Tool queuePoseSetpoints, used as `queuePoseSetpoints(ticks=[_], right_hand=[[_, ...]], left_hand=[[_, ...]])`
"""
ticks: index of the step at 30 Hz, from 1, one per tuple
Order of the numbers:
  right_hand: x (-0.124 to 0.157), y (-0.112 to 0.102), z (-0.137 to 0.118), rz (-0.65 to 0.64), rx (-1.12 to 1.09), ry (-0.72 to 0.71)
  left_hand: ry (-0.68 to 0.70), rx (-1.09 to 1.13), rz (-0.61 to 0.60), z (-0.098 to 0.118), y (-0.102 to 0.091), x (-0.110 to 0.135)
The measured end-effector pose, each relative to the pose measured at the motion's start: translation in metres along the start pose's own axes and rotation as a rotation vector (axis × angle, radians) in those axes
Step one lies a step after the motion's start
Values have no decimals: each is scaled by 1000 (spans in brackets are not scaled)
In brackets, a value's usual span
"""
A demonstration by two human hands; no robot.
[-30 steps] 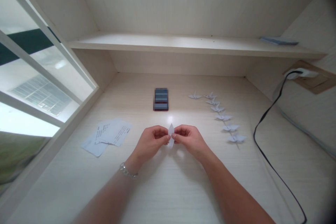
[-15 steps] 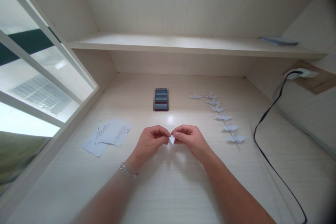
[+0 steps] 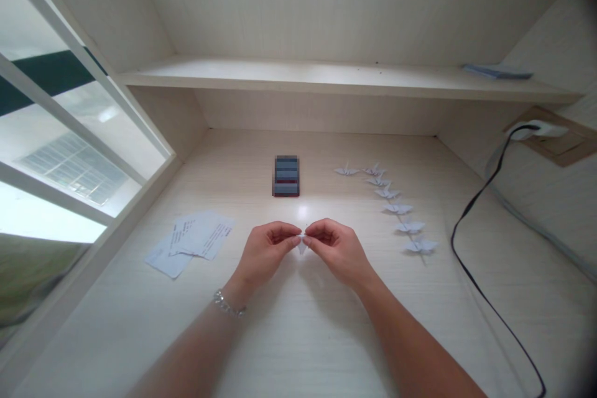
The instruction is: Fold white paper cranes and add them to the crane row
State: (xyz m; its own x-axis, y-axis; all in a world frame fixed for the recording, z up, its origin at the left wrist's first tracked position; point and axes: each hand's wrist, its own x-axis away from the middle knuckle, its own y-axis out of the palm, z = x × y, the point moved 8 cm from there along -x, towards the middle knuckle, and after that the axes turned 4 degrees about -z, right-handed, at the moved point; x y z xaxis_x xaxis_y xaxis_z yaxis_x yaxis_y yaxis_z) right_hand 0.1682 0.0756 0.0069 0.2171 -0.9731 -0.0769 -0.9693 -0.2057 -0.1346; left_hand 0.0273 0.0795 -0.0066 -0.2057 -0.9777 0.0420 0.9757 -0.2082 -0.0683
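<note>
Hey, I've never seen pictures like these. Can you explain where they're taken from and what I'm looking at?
There's no machine here, just a person's two bare hands. Every picture comes from one camera worn on the head, looking forward and down.

The left hand, with a bracelet at its wrist, and the right hand pinch a small folded paper between them, above a pale desk.

On the right lie folded paper birds; on the left, overlapping printed sheets. Beyond the hands is a dark rectangular object, too pixelated to identify. A black cable hangs at far right.
</note>
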Motion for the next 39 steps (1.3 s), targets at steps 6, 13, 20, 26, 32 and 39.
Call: queuePoseSetpoints(ticks=[6,13,20,26,32,39], right_hand=[[0,0,3,-5,25,3],[-1,1,3,-11,39,3],[-3,3,5,-12,-15,11],[-4,1,8,25,-7,17],[-4,6,13,-6,-115,43],[-4,5,10,19,-37,21]], left_hand=[[14,-51,14,0,-2,0],[14,29,25,2,0,1],[13,62,74,3,-1,2],[18,46,41,-4,4,-1],[57,2,102,-1,0,-1],[85,61,96,-2,5,1]])
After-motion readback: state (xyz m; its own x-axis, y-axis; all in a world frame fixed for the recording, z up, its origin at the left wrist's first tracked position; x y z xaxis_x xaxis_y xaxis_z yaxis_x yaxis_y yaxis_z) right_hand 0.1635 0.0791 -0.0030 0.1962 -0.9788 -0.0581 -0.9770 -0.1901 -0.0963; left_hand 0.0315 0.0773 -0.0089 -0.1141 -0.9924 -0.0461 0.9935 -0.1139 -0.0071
